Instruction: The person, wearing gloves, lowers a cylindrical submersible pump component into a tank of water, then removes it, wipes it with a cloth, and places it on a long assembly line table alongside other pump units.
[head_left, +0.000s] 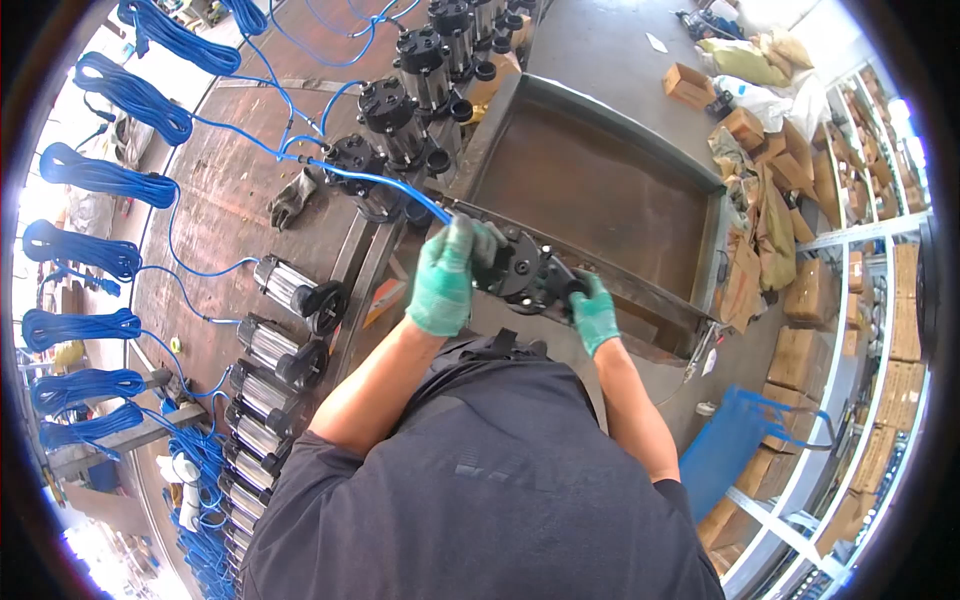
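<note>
Workshop bench, big metal tray (600, 190) ahead. Your left hand (443, 280) and right hand (594, 313), both gloved, close around the black pump (525, 270) at the tray's near rim. Keep it level; mind the blue hose (385, 180) on its left.

Both gloved hands, left (443, 278) and right (594, 314), reach forward, fingers curled.

Coils of blue cable (100, 175) hang in a column along the left edge of a brown surface (230, 190), where a row of silver-bodied pumps (265, 385) lies side by side near a dark discarded glove (292, 197). Cardboard boxes (808, 293) crowd the metal shelving (860, 330) at right.
</note>
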